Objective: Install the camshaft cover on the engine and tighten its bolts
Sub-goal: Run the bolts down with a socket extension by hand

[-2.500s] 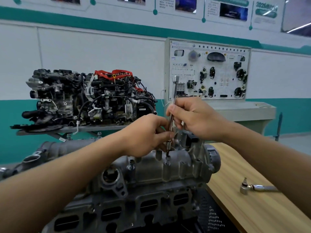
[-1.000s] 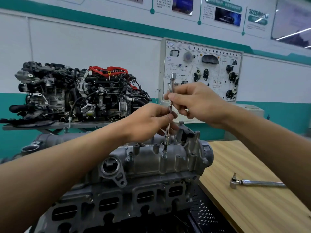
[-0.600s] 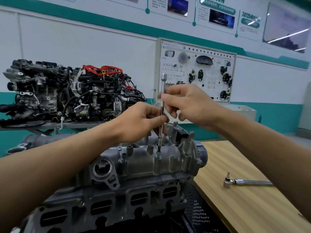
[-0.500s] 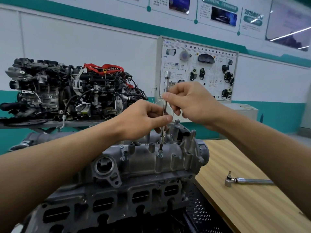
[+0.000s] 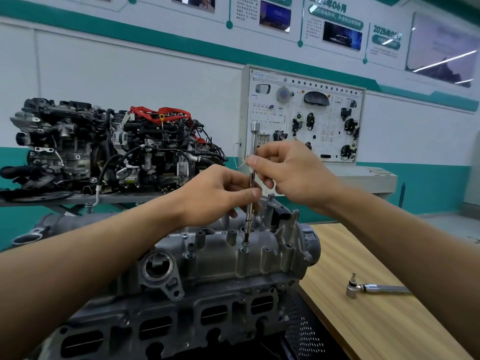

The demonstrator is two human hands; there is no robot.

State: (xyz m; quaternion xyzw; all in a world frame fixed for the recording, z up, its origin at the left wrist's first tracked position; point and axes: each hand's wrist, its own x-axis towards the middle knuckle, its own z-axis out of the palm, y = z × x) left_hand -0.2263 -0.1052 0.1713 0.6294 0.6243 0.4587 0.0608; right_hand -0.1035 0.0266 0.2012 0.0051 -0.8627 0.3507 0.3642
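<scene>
From the head camera: my left hand point(image 5: 220, 196) and right hand point(image 5: 291, 172) both pinch the upright extension bar point(image 5: 255, 136). Its tip sits on a bolt point(image 5: 245, 247) in the camshaft cover point(image 5: 259, 258), seated atop the engine point(image 5: 181, 320). In my judgement the bar wants holding plumb and spinning lightly, so the threads catch cleanly.

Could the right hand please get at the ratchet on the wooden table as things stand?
Probably yes: the ratchet lies uncovered on that side, but the right hand is busy pinching the driver.
</scene>
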